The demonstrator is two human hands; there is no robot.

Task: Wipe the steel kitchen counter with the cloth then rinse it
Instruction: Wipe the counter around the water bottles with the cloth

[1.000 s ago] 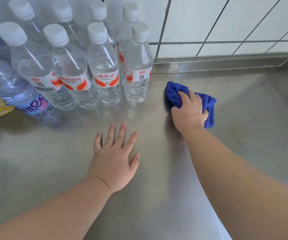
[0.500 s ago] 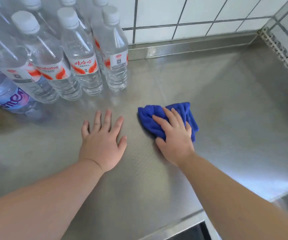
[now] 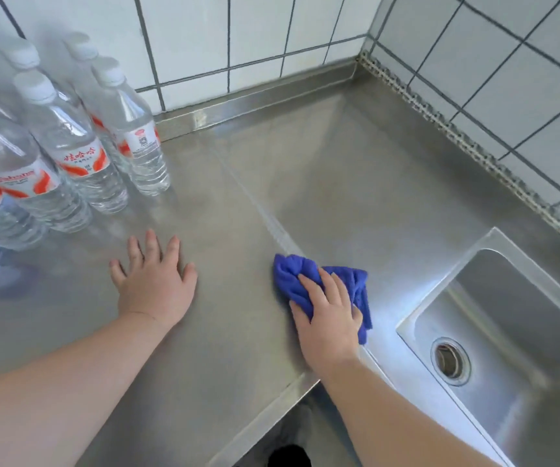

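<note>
change: right hand [image 3: 327, 313] and cloth [image 3: 293, 281] have slid from beside the bottles toward the near edge and the sink; left hand barely shifted; view has swung right, sink now showing.
right hand: fingers spread over the bunched blue cloth, pressing it flat to the steel; fingertips bend a little into the folds, looks like a press rather than a fist.
left hand: left hand [image 3: 155, 281] lies palm down on the counter, fingers straight and splayed, holding nothing.
cloth location: on the counter [image 3: 356, 183], at the raised seam line, just left of the sink [image 3: 514, 318] rim, well apart from the bottles.
step: wiping pass under way; rinse not yet done, sink looks dry.
handling: cloth looks soft, light, floppy microfibre; bunches easily, grippy on steel if damp. Best taken by scooping the whole wad under the palm; one corner would let it unfurl and drag.
next move: probably a few strokes more, then lift the wad over the rim into the sink.
writing: bottles [image 3: 80, 156] carry red-and-white labels with Chinese characters, 娃哈哈 by the look; small print unreadable. Purple-labelled bottle at far left too blurred to read.
background: white tiled wall [image 3: 204, 38] with dark grout.
</note>
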